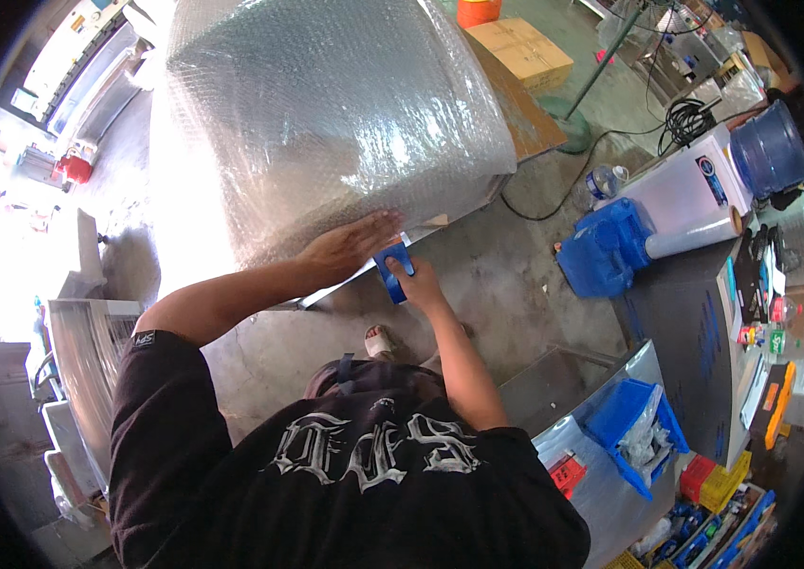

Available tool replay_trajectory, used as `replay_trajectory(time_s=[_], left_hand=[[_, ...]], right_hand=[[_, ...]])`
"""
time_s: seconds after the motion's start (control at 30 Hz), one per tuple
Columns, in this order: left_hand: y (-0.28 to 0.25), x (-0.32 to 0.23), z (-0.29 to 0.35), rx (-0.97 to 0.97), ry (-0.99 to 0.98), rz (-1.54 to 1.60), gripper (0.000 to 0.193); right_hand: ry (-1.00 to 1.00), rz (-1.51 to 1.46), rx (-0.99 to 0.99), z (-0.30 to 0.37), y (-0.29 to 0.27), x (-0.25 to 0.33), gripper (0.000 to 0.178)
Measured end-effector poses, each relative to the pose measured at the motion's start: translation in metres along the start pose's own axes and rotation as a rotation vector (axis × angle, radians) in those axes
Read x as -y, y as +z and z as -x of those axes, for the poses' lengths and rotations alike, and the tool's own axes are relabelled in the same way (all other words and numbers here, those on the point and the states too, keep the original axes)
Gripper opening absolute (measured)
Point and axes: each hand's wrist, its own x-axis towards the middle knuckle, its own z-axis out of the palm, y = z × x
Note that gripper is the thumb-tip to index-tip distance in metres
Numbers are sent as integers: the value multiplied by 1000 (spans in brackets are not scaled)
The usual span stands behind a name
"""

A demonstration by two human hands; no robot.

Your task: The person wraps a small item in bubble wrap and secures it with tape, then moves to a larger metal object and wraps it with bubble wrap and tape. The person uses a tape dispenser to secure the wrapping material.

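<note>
A large boxy object wrapped in clear bubble wrap (345,104) fills the upper middle. My left hand (350,248) lies flat along its near lower edge, fingers stretched out to the right. Just right of those fingertips, my right hand (419,284) is closed round a blue tape dispenser (392,271). The dispenser is close against the near edge of the wrapped object. Whether tape runs from it to the wrap is too small to tell. What lies under the bubble wrap shows only as a pale, shiny shape.
A cardboard box (520,54) stands beyond the wrapped object. On the right are a blue jug (601,248), a roll of clear film (696,234), a water dispenser (696,180) and a blue bin (629,427). A black hose (686,123) lies coiled nearby. Film-wrapped goods (84,370) stand at left.
</note>
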Motion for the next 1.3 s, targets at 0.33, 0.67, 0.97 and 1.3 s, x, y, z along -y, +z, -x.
replay_trajectory(time_s=[0.33,0.67,0.97,1.3], left_hand=[[13,-23,-17,388,-33,-685,72],[144,-76,-20,-206,-433,1444,63],[86,-119,122,-1330,-1022,2503,57],[37,-94,146,-1061,-1629,2153,57]], right_hand=[[294,1048,180,-5,-12,82,61],[517,649,130,79,-19,-35,85],[215,182,-93,149,-3,2,49],[-232,36,57,87,77,182,43]])
